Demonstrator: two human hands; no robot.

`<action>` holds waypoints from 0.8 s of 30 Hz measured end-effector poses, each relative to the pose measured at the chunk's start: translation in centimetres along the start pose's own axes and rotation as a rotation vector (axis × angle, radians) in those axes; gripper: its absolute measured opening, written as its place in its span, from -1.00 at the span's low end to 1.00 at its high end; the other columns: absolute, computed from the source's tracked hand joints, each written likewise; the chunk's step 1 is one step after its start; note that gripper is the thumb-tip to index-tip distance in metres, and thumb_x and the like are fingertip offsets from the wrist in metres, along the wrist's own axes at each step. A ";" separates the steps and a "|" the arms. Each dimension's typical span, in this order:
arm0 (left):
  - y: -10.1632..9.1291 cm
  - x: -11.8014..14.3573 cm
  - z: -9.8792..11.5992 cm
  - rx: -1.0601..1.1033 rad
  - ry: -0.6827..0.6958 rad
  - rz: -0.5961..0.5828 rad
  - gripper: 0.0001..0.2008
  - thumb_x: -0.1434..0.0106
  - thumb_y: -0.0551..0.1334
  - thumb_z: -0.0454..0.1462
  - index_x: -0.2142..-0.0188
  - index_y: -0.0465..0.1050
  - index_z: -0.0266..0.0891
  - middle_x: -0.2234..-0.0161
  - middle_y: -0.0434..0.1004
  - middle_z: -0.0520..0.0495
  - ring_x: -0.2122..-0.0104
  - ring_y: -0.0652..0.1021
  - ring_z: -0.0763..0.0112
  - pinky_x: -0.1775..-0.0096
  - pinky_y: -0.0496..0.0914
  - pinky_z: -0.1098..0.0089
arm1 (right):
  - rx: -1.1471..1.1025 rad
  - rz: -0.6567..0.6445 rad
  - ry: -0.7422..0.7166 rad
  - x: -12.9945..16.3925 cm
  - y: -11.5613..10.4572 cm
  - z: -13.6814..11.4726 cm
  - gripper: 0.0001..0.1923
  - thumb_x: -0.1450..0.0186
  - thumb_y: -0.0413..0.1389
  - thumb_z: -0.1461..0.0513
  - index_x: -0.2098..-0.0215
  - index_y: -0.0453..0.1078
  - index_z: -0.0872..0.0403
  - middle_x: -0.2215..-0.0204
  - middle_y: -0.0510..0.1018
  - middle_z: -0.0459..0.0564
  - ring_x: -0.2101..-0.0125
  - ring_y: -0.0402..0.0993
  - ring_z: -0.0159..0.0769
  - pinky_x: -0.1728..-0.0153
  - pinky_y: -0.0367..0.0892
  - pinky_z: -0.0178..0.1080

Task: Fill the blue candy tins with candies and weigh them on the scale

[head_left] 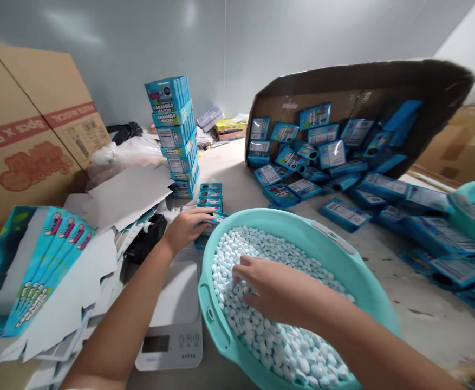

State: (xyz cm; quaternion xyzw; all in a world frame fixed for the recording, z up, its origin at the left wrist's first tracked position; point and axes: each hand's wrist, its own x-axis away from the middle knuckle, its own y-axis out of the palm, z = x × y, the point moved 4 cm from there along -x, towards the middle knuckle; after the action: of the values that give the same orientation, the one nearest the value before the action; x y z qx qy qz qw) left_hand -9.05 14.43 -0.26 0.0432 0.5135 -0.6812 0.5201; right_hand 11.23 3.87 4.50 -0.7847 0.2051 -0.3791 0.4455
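Note:
A turquoise plastic tub (207, 254) full of small white and pale-blue candies (298, 352) stands in front of me. My right hand (267, 287) dips into the candies near the middle of the tub, its fingers curled round some of them and the tips partly hidden. Just beyond the tub's left rim, my left hand (188, 227) is closed on a small blue candy box (218, 218). More small blue boxes (210, 194) line up in a row right behind it. Below my left wrist lies a white digital scale (176, 303), with nothing visible on its plate.
A tall stack of blue cartons (176, 135) rises behind the row. At right, a tipped cardboard box (355, 81) spills many blue boxes (345, 214) onto the table. Flattened cardboard (70, 287), an open blue display box (30, 271) and a large carton (26, 119) crowd the left.

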 end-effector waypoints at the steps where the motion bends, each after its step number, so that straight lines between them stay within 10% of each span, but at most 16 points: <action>1: -0.1 0.1 0.1 0.005 -0.011 0.017 -0.83 -0.34 0.29 -0.30 0.11 0.63 -0.17 -0.05 0.65 -0.17 -0.04 0.64 0.22 -0.14 0.51 0.15 | -0.005 -0.005 0.003 0.0 0.0 0.0 -0.66 -0.32 0.04 0.37 -0.03 0.47 0.11 0.03 0.48 0.16 0.11 0.54 -0.05 0.26 0.26 -0.16; 13: -1.0 1.5 -1.2 -0.009 -0.155 0.283 -0.92 -0.26 0.39 -0.24 0.27 0.60 -0.21 0.14 0.69 -0.18 0.09 0.67 0.22 -0.03 0.57 0.14 | -0.070 0.000 -0.009 -0.1 0.3 0.8 -0.65 -0.30 0.03 0.36 -0.01 0.49 0.10 0.06 0.51 0.14 0.12 0.54 -0.03 0.22 0.27 -0.14; 24: -1.2 1.5 -0.7 -0.026 -0.084 0.067 -0.93 -0.26 0.32 -0.38 0.30 0.55 -0.18 0.09 0.68 -0.18 0.03 0.66 0.17 -0.09 0.54 0.09 | -0.043 0.018 0.007 -0.2 0.0 0.7 -0.67 -0.26 0.08 0.31 0.02 0.50 0.06 0.03 0.52 0.14 0.14 0.56 -0.01 0.22 0.33 -0.12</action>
State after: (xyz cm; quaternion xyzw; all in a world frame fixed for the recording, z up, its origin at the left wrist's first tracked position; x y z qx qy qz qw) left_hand -10.95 13.89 -0.67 0.0250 0.4982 -0.6577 0.5644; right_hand 11.64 4.35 4.23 -0.7910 0.2217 -0.3733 0.4310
